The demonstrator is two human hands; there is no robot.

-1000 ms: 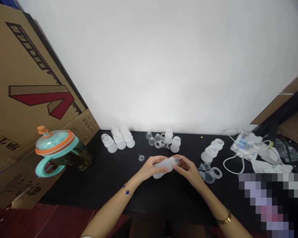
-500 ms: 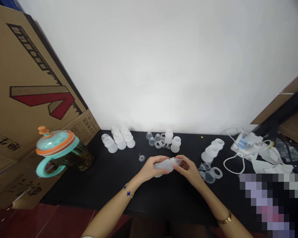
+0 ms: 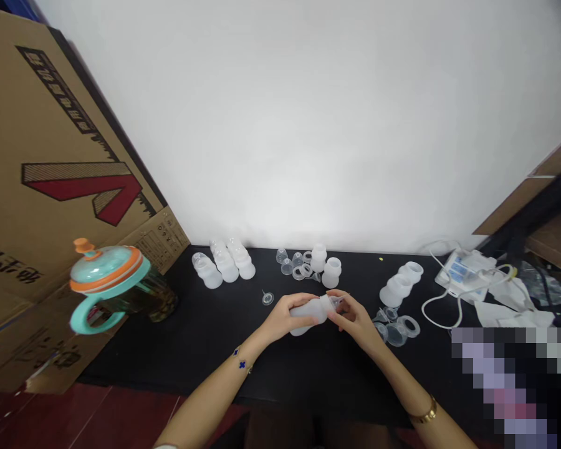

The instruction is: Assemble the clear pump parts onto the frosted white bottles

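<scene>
Grip noted on both sides: the left hand (image 3: 280, 319) is wrapped round the body of a frosted white bottle (image 3: 303, 312), thumb on the near side, while the fingers of the right hand (image 3: 355, 319) pinch about its neck collar (image 3: 326, 303); exact fingertip contact is partly hidden. Location of bottle: lower centre of the frame, lying tilted above the black table (image 3: 224, 337), neck towards the right. Change over the last second is slight: the bottle's angle has dipped and come up again, and the right fingers have shifted about the collar. Judged from this, handling at the neck end is in progress and not concluded. Surroundings, largest first, show no displacement: cardboard box (image 3: 9, 125), left of frame; jug with teal and orange lid (image 3: 116, 284), lower left; capped bottles (image 3: 227, 267) in a group, left of centre; uncapped bottles (image 3: 331, 273), just beyond the hands, with a further uncapped group (image 3: 395, 290) to the right. Smaller items: clear domes (image 3: 287, 267) grouped at centre, a white ring (image 3: 408, 326) among clear parts at lower right, one clear stemmed disc (image 3: 267, 299) alone near the left hand. Smallest of note: a clear tip (image 3: 336, 300) at the bottle's neck, between the right fingers.
</scene>
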